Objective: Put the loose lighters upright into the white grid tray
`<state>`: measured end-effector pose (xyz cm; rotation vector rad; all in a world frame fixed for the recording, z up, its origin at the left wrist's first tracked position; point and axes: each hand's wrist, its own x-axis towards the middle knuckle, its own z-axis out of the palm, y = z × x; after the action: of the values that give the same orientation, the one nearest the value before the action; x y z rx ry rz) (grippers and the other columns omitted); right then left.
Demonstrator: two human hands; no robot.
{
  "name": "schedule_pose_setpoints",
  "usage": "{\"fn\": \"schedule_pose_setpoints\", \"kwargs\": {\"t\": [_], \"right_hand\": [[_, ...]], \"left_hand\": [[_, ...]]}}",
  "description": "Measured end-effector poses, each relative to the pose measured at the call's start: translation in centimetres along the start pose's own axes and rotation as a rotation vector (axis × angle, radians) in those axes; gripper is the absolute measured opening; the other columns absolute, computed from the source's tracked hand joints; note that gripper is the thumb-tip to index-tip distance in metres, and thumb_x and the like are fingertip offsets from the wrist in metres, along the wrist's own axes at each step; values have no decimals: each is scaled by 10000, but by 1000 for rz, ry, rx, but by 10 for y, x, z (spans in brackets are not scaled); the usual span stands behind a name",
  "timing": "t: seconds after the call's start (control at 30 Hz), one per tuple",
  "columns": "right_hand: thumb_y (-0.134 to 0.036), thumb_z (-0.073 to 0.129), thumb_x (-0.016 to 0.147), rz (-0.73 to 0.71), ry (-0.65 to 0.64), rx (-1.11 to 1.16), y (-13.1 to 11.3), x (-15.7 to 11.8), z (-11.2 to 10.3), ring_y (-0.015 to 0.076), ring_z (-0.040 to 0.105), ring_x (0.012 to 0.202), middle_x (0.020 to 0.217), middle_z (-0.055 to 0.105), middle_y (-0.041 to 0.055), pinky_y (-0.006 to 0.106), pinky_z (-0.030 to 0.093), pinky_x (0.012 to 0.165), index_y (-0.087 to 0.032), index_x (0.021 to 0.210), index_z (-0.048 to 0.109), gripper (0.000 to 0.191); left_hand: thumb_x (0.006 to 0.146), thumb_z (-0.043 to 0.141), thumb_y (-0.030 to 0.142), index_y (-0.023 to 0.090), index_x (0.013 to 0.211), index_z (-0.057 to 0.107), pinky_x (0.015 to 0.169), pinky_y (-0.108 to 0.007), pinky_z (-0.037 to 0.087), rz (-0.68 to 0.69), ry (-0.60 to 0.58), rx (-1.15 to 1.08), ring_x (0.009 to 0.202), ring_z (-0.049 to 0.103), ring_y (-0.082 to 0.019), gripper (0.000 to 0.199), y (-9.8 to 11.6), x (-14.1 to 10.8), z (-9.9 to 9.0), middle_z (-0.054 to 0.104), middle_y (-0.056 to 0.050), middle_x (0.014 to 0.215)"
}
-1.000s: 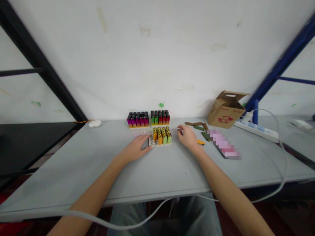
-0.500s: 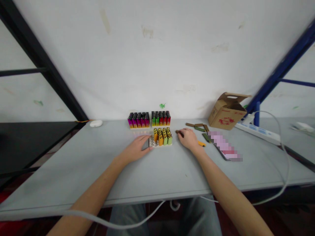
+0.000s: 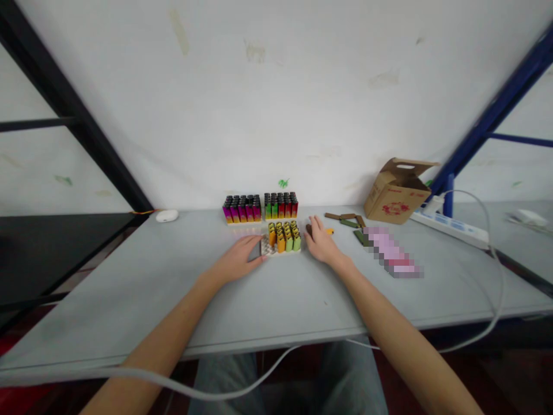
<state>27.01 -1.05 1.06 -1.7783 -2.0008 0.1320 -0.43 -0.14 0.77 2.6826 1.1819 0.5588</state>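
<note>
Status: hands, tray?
Left hand at left end of white tray. Right hand beside tray, at dark brown piece, grip unclear. Orange and green pieces upright in tray. Loose orange piece partly hidden behind right hand.

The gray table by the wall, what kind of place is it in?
Probably a small workroom or workshop. What look like lighters stand in tight rows on the gray table, a white power strip lies there too, and a blue metal frame rises at the right.

The left hand (image 3: 235,261) and right hand (image 3: 320,242) are bare, forearms (image 3: 185,314) too, and from where I stand I make out faded grey-blue jeans (image 3: 227,377).
</note>
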Motion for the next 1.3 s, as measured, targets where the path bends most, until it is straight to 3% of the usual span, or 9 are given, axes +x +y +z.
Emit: {"fn": "schedule_pose_setpoints", "kwargs": {"t": [0.13,0.27,0.4,0.53,0.67,0.8,0.93,1.17,1.3], "right_hand": [[-133,354,862,48,20,-131,17,3,-10,253,435,1269,1320,518,214,371,316,1059,-25,1324,445,483],[-363,385,912,267,-9,-217,24,0,-18,309,536,1132,1142,619,211,409,391,967,-80,1087,630,413],[-393,413,911,224,-23,-162,29,1,-19,277,538,1158,1247,590,158,376,395,969,-150,1223,585,432],[-299,534,832,207,28,-147,39,5,-21,275,463,1259,1384,470,209,344,367,1010,-64,1393,386,627],[-336,490,852,294,-16,-151,46,7,-27,301,542,1167,1251,569,232,359,415,949,-27,1271,502,521],[-475,467,860,392,-66,-165,44,5,-34,317,620,1028,1063,666,181,389,465,828,-137,1063,667,441],[-425,542,835,390,-19,-142,40,2,-34,283,638,962,965,693,127,366,469,787,-203,1007,688,317],[-188,491,831,264,203,311,46,14,-22,188,620,879,1016,652,121,331,480,811,-126,1055,557,242],[-355,501,838,251,170,798,38,17,-22,146,616,783,956,620,81,304,510,728,-154,1006,510,262]], "left_hand": [[903,442,519,78,1355,434,1105,-414,324,-14,-6,6,1279,443,-280,630,0,0,0,494,-172,1373],[904,435,517,70,1357,431,1108,-414,320,-11,-6,-1,1282,441,-279,636,1,0,0,491,-176,1375],[900,438,520,87,1351,437,1106,-422,321,-12,-2,-9,1283,442,-277,625,2,0,0,492,-167,1378],[900,435,520,113,1348,441,1102,-438,324,-7,1,-12,1286,441,-281,605,2,0,0,488,-158,1386],[900,442,506,90,1347,443,1101,-425,330,-14,-6,-15,1285,441,-281,611,4,0,-2,487,-168,1384],[899,449,490,131,1353,442,1095,-438,335,-13,1,-22,1281,446,-275,579,5,0,-2,486,-142,1393],[899,439,499,124,1348,447,1099,-440,329,-13,-6,-15,1279,446,-278,585,5,0,-2,493,-145,1385],[898,443,497,122,1357,437,1100,-442,330,-7,-5,-16,1285,442,-279,593,3,0,-1,481,-147,1397],[895,445,514,130,1360,437,1099,-453,330,-2,2,-32,1286,443,-285,603,2,0,0,483,-147,1398]]}}
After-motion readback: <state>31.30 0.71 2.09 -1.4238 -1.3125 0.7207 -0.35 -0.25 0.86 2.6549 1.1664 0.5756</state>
